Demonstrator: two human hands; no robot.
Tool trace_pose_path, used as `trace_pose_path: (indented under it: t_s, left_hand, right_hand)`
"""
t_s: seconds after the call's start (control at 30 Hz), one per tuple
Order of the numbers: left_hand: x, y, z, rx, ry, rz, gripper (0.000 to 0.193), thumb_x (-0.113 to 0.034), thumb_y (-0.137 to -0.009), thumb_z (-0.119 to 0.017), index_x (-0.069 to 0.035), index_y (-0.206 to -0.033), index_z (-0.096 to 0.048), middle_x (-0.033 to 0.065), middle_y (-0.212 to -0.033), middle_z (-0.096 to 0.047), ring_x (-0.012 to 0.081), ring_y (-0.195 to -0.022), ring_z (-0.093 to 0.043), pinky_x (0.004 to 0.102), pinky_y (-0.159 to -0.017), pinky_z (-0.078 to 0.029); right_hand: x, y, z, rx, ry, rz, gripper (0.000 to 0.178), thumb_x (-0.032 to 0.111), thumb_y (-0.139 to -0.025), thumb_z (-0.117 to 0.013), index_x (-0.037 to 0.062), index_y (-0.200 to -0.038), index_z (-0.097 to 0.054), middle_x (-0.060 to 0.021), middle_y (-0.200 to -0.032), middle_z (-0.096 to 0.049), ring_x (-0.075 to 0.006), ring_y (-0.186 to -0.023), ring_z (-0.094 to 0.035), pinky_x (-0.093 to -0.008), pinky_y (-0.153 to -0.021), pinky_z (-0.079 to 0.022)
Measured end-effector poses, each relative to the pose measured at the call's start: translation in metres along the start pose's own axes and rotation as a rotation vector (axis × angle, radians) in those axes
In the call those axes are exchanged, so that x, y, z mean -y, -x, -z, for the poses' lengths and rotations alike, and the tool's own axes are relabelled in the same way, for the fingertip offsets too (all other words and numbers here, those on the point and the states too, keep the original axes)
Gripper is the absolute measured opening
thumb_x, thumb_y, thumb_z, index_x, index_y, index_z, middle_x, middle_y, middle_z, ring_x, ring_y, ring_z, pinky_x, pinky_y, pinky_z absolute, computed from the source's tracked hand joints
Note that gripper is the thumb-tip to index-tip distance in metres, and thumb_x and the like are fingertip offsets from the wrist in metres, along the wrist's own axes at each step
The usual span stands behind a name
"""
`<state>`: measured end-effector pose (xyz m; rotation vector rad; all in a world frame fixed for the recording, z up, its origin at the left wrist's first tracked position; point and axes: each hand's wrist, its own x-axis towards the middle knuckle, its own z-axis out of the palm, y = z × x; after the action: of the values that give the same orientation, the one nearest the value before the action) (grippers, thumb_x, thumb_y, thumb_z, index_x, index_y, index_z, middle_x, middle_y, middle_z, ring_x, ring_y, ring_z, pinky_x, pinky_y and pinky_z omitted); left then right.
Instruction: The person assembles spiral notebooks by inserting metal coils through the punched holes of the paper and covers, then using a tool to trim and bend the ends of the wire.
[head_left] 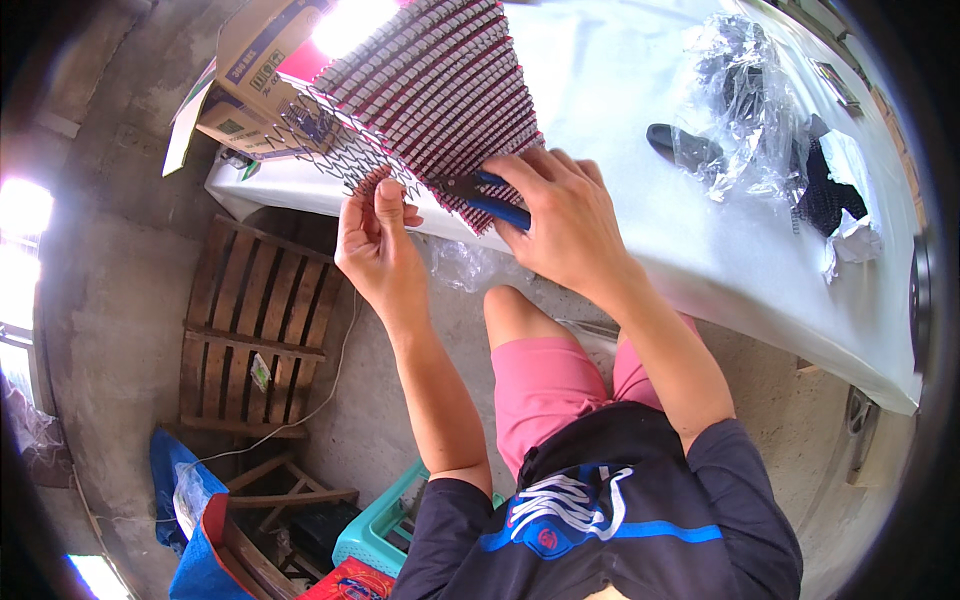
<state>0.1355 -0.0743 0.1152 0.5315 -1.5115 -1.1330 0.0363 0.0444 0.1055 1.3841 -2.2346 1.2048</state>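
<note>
A woven panel [435, 90] with white-grey rows and dark red strands stands tilted over the near left edge of the table. Open black wire mesh [350, 155] spreads from its left side. My left hand [382, 245] is closed in a pinch on the lower end of this mesh, where a small reddish-brown part shows at the fingers. My right hand [575, 220] grips blue-handled pliers [505, 212]. The pliers' dark jaws point left, against the panel's lower part; their tips are hard to make out.
A cardboard box [255, 75] with open flaps stands at the far left of the white-covered table [610, 90]. Clear plastic wrap with black items [740, 110] lies to the right. Below are a wooden pallet [255, 330], a thin cable and a turquoise plastic stool [375, 530].
</note>
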Motion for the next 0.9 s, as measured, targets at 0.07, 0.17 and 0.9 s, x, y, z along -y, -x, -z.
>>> trace_pose_path:
  t_s: [0.07, 0.17, 0.9]
  left_hand:
    - [0.000, 0.001, 0.001, 0.011, 0.018, 0.020, 0.025, -0.022, -0.089, -0.063, 0.002, -0.094, -0.063, 0.0014, -0.072, -0.060, 0.0051, -0.061, -0.053, 0.0186, -0.057, -0.044]
    - [0.001, 0.002, 0.003, 0.029, 0.026, 0.038, 0.025, -0.023, -0.089, -0.063, 0.002, -0.093, -0.064, 0.0018, -0.074, -0.061, 0.0051, -0.062, -0.052, 0.0183, -0.057, -0.043]
    - [0.001, 0.000, 0.003, 0.083, -0.017, -0.052, 0.023, -0.021, -0.091, -0.060, 0.001, -0.099, -0.060, 0.0008, -0.075, -0.059, 0.0036, -0.062, -0.052, 0.0178, -0.056, -0.044]
  right_hand:
    - [0.004, -0.002, 0.002, -0.140, 0.068, 0.089, 0.044, 0.019, -0.066, -0.072, 0.0137, -0.107, -0.057, -0.0078, -0.096, -0.059, -0.0267, -0.094, -0.058, -0.0436, -0.087, -0.040]
    - [0.002, -0.005, -0.007, -0.144, 0.097, 0.090, 0.048, 0.021, -0.065, -0.072, 0.0152, -0.109, -0.056, -0.0065, -0.098, -0.057, -0.0262, -0.098, -0.055, -0.0452, -0.091, -0.035]
    - [0.012, -0.011, 0.006, -0.174, 0.165, 0.087, 0.047, 0.019, -0.064, -0.073, 0.0151, -0.108, -0.056, -0.0059, -0.101, -0.056, -0.0247, -0.101, -0.054, -0.0464, -0.091, -0.035]
